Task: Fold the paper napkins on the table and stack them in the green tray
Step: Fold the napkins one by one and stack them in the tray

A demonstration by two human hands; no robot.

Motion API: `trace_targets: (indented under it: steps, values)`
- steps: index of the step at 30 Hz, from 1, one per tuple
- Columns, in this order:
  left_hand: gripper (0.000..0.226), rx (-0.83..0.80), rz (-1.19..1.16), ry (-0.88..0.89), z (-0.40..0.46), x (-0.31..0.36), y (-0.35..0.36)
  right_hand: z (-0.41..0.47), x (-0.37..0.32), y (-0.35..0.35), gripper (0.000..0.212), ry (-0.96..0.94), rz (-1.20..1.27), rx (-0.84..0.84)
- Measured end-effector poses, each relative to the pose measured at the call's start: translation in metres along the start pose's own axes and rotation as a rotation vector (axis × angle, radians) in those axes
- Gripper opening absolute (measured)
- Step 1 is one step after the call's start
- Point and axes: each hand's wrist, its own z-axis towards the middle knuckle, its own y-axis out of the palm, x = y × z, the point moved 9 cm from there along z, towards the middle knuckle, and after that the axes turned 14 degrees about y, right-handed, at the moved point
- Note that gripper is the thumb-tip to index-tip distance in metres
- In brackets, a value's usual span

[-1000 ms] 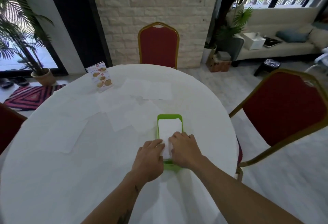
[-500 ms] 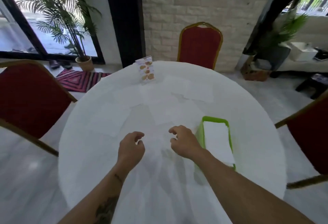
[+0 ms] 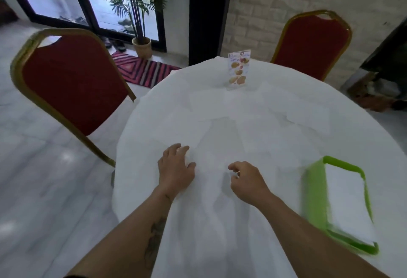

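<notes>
While the tray (image 3: 312,192) sits off right, the next napkin (image 3: 198,143) lies ahead; the left hand (image 3: 175,171), fingers spread, touches it, nearer than the empty, loosely curled right hand (image 3: 247,182).

Both my forearms extend forward, bare to the elbow, roughly parallel and well apart. My left hand (image 3: 176,167) lies palm down, fingers spread and only slightly bent, fingertips forward. My right hand (image 3: 246,181) is palm down with the wrist level, fingers loosely curled under and the index finger bent forward; its grip holds nothing. A dark tattoo marks my left forearm.
</notes>
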Motion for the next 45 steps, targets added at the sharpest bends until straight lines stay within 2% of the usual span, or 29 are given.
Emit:
trace_targets:
  steps: [3,8,13,17,20,24,25,27,31,32,34,36,38,40,42,45]
  values:
    - [0.054,-0.066,0.137,0.009,0.013,-0.003,0.007,-0.001,0.002,0.003,0.042,0.025,0.041,0.003]
    - [0.024,0.025,0.265,0.085,0.021,0.006,-0.004,-0.005,0.018,0.002,0.041,0.12,0.158,0.006]
    - [0.018,0.015,0.112,0.17,-0.006,0.028,0.005,-0.007,0.06,0.003,0.04,0.376,0.494,-0.054]
    - [0.014,-0.002,-0.051,0.198,-0.043,0.055,0.019,-0.026,0.086,0.015,0.014,0.639,0.939,-0.179]
    - [0.011,-0.039,-0.16,0.222,-0.065,0.077,0.031,-0.036,0.099,0.027,0.019,0.703,1.204,-0.258]
    - [0.012,-0.107,-0.244,0.231,-0.088,0.1,0.043,-0.043,0.114,0.025,0.013,0.693,1.406,-0.194]
    - [0.012,-0.118,-0.254,0.235,-0.091,0.104,0.044,-0.044,0.118,0.02,0.015,0.667,1.404,-0.14]
    - [0.016,-0.131,-0.266,0.251,-0.097,0.112,0.045,-0.043,0.125,-0.002,0.02,0.571,1.247,0.039]
    - [0.02,-0.138,-0.271,0.246,-0.103,0.116,0.043,-0.054,0.106,-0.048,0.016,0.271,0.668,0.28]
    - [0.021,-0.126,-0.281,0.224,-0.104,0.113,0.042,-0.054,0.096,-0.05,0.015,0.191,0.527,0.276]
    - [0.024,-0.081,-0.293,0.17,-0.106,0.103,0.036,-0.053,0.086,-0.032,0.011,0.084,0.26,0.115]
    - [0.028,-0.037,-0.264,0.125,-0.107,0.093,0.031,-0.057,0.088,-0.001,0.026,0.066,-0.02,-0.094]
    - [0.027,-0.037,-0.203,0.119,-0.107,0.088,0.029,-0.06,0.096,0.007,0.04,0.113,-0.038,-0.115]
    - [0.025,-0.073,-0.12,0.19,-0.107,0.094,0.031,-0.059,0.1,-0.002,0.043,0.154,0.071,-0.013]
    - [0.04,-0.189,0.033,0.32,-0.108,0.105,0.044,-0.053,0.102,-0.006,0.047,0.195,0.083,0.05]
    - [0.064,-0.412,0.231,0.461,-0.115,0.118,0.067,-0.039,0.103,-0.004,0.056,0.301,0.185,0.01]
